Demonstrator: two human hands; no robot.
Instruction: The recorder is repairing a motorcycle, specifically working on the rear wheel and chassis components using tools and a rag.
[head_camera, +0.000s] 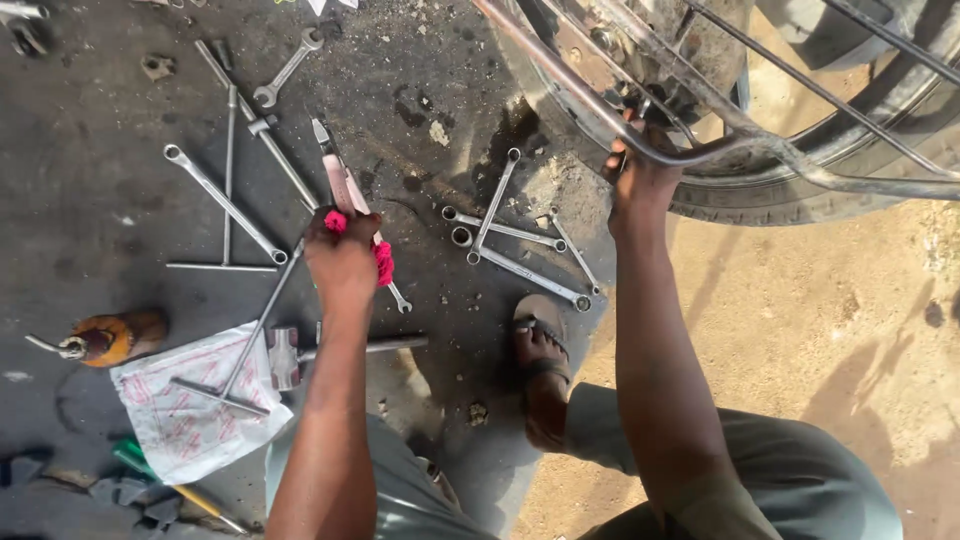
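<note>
Your left hand (342, 262) is closed around pink-handled pliers (340, 185), whose jaws point away from you over the oily floor (90, 200). Your right hand (640, 185) grips a bent metal bar (690, 155) beside the tyre (790, 195). Left of the pliers lie long spanners (222, 202) and a T-wrench (226, 180). Right of the pliers, more spanners (515, 240) lie in a loose pile. Below the pliers, near you, a hammer (300, 352) rests partly on a white cloth (190, 410), with an oil can (105, 338) just left of the cloth. Your sandalled foot (545, 370) sits right of the hammer.
</note>
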